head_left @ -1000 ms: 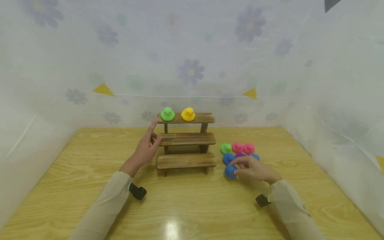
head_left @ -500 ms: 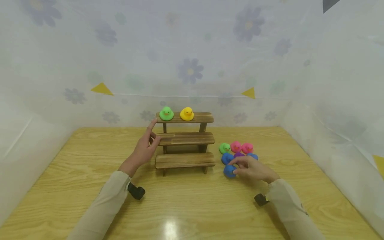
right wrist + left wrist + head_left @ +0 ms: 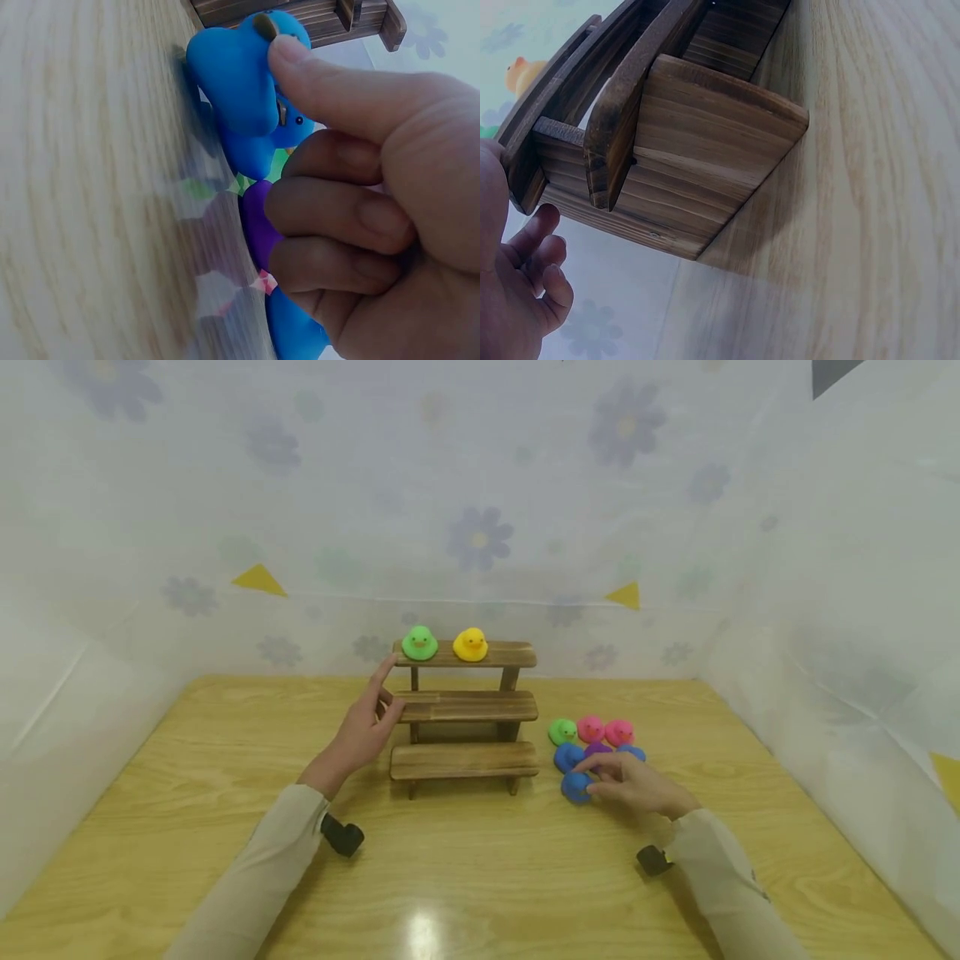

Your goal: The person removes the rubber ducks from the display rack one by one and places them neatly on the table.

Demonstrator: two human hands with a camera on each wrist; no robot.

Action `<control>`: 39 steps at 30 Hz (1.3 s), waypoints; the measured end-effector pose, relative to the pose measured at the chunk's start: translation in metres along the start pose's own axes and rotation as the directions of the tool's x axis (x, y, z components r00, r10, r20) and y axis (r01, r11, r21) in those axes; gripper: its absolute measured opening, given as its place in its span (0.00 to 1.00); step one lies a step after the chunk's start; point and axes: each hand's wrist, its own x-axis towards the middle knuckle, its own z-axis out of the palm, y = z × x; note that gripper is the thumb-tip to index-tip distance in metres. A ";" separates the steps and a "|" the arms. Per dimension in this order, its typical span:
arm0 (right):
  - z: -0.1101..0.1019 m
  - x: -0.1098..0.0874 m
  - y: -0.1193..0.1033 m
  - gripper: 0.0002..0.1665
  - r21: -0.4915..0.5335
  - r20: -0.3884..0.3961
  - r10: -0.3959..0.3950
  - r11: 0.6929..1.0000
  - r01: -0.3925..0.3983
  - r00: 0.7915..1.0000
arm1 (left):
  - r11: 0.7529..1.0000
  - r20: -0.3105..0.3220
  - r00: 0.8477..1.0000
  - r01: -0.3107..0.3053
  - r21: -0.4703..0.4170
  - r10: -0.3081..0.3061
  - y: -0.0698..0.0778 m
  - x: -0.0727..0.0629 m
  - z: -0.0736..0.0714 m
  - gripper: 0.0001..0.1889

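On the table stands the shelf, its three tiers running left to right. At its left end is the left hand, index finger stretched up to the top tier and thumb against the middle one, steadying more than clasping, as I judge it. Off the other end, the right hand pinches the front duck by the head between thumb and index finger, its other fingers curled. That duck lies just left of the right palm, the nearer hand by far; the shelf is farther left, near it and slightly beyond, its upper tiers higher. Seen from the right wrist, the duck's bill is under the thumb; whether its base touches the table I cannot tell. Just behind sit a blue duck and a purple duck; on the top tier, a green duck and a yellow duck.
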 end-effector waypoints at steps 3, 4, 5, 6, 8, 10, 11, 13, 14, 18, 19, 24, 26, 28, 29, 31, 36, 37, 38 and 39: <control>-0.001 -0.001 0.001 0.14 0.003 0.004 0.027 1.000 -0.027 1.000 | 1.000 0.002 1.000 0.002 0.002 -0.002 -0.002 0.001 0.001 0.34; -0.002 -0.001 0.001 0.14 0.004 0.007 0.035 0.999 -0.035 0.999 | 1.000 0.003 1.000 0.002 0.002 -0.002 -0.002 0.001 0.001 0.34; -0.002 -0.002 0.001 0.14 0.002 0.006 0.044 0.999 -0.044 0.999 | 1.000 0.003 1.000 0.004 0.003 -0.004 -0.003 0.001 0.001 0.34; -0.002 -0.002 0.000 0.14 -0.001 0.006 0.047 0.999 -0.047 0.999 | 1.000 0.004 1.000 0.003 0.005 -0.003 -0.003 0.001 0.002 0.34; -0.003 -0.003 -0.001 0.14 -0.004 -0.001 0.038 0.999 -0.038 0.999 | 1.000 0.004 1.000 0.002 0.003 -0.002 -0.002 0.001 0.001 0.34; -0.004 -0.003 -0.001 0.14 0.003 -0.010 0.027 1.000 -0.027 1.000 | 1.000 0.004 1.000 0.002 0.002 -0.002 -0.002 0.002 0.001 0.34; -0.004 -0.003 -0.001 0.14 0.004 -0.014 0.025 1.000 -0.025 1.000 | 1.000 0.003 1.000 0.005 0.001 -0.005 -0.001 0.002 0.001 0.34; -0.005 -0.003 -0.002 0.14 0.028 -0.016 0.024 0.999 -0.023 1.000 | 1.000 0.004 1.000 0.006 -0.001 -0.006 -0.001 0.002 0.001 0.34; -0.005 -0.003 -0.002 0.14 0.035 -0.016 0.026 0.999 -0.025 1.000 | 1.000 0.004 1.000 0.008 -0.001 -0.008 -0.001 0.002 0.001 0.34; -0.005 -0.002 -0.003 0.13 0.064 -0.031 0.025 0.998 -0.023 0.999 | 1.000 0.005 1.000 0.009 -0.004 -0.009 0.000 0.002 0.001 0.34; -0.005 -0.002 -0.002 0.13 0.053 -0.042 0.018 0.998 -0.016 0.999 | 1.000 0.005 1.000 0.010 -0.004 -0.010 0.000 0.001 0.001 0.34; -0.004 -0.001 0.001 0.12 0.038 -0.085 0.002 0.999 0.002 0.996 | 1.000 0.010 1.000 0.013 -0.003 -0.013 -0.001 0.001 0.001 0.34; -0.004 0.000 0.001 0.12 0.045 -0.096 0.005 0.999 -0.001 0.995 | 1.000 0.010 1.000 0.010 0.001 -0.010 -0.002 0.002 0.001 0.34; -0.004 0.001 0.000 0.13 0.048 -0.111 0.019 0.999 -0.014 0.994 | 1.000 0.006 1.000 0.010 0.002 -0.010 -0.002 0.001 0.000 0.34; -0.004 0.001 0.000 0.13 0.043 -0.118 0.029 0.999 -0.024 0.993 | 1.000 0.004 1.000 0.011 0.001 -0.011 -0.001 0.001 0.000 0.34; -0.004 0.002 -0.001 0.13 0.031 -0.135 0.044 0.999 -0.040 0.990 | 1.000 0.003 1.000 0.009 0.004 -0.009 -0.002 0.001 0.000 0.34; -0.004 0.003 -0.004 0.15 0.029 -0.174 0.085 0.996 -0.081 0.981 | 1.000 0.004 1.000 0.002 0.004 -0.002 -0.002 0.001 0.000 0.34; -0.004 0.003 -0.005 0.15 0.037 -0.180 0.090 0.996 -0.085 0.980 | 1.000 0.004 1.000 0.003 0.002 -0.003 -0.001 0.001 0.000 0.34; -0.004 0.003 -0.005 0.16 0.038 -0.186 0.087 0.996 -0.082 0.979 | 1.000 0.002 1.000 0.004 -0.001 -0.004 -0.001 0.001 0.000 0.34; -0.003 0.003 -0.005 0.16 0.038 -0.193 0.084 0.996 -0.078 0.978 | 1.000 -0.002 1.000 0.005 -0.003 -0.005 0.000 0.001 0.001 0.34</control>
